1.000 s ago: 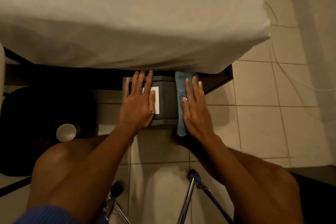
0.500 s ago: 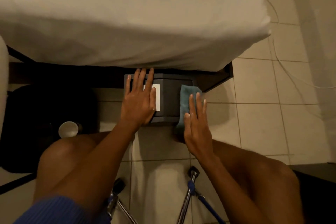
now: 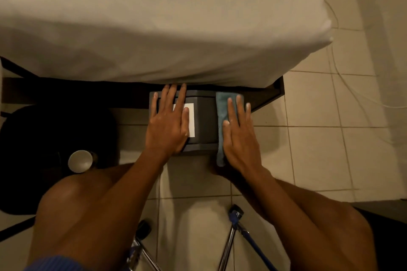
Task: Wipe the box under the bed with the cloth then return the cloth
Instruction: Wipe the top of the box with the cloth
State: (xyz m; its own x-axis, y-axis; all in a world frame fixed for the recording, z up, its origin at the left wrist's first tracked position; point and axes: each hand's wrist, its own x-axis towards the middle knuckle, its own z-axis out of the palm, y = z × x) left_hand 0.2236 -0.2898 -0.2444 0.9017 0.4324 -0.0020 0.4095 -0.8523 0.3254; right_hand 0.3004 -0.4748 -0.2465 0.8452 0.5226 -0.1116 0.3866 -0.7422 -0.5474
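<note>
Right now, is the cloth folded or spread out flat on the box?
Folded. The cloth forms a narrow strip along the right edge of the box, pressed under the flat right hand.

box: matt dark grey, smooth, white paper-like label on top | cloth: soft teal fabric, on box's right edge | bed sheet above box: matt white fabric | floor around box: smooth, faintly glossy tiles
</note>
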